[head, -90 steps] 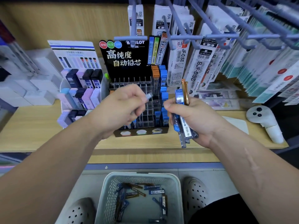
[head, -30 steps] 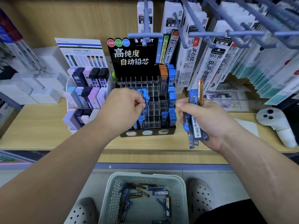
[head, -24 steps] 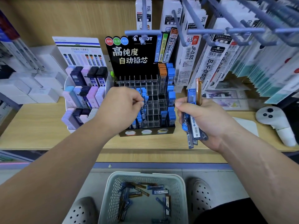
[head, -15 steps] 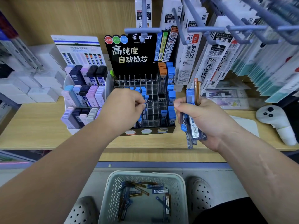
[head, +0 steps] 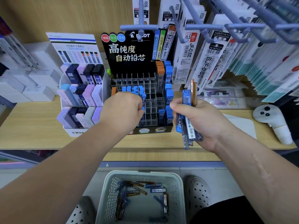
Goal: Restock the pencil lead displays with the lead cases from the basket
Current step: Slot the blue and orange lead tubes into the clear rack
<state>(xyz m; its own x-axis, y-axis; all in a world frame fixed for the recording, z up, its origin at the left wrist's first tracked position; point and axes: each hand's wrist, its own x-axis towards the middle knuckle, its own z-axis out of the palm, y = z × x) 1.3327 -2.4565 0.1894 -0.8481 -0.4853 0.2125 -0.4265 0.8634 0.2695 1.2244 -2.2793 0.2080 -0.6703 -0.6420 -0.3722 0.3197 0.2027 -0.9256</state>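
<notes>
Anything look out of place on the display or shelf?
A lone orange-capped case sits at the middle row's left end, beside blue caps, far from the orange stack top right. A white controller lies on the shelf, right.

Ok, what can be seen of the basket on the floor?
The basket is pale, plastic-looking, rectangular with rounded corners and perforated walls. It stands upright on the floor below the shelf, between two perforated shoes. Lead cases, blue and brown, lie scattered flat inside, bare bottom showing between them. The left hand and right hand are up at the shelf, not touching it.
</notes>
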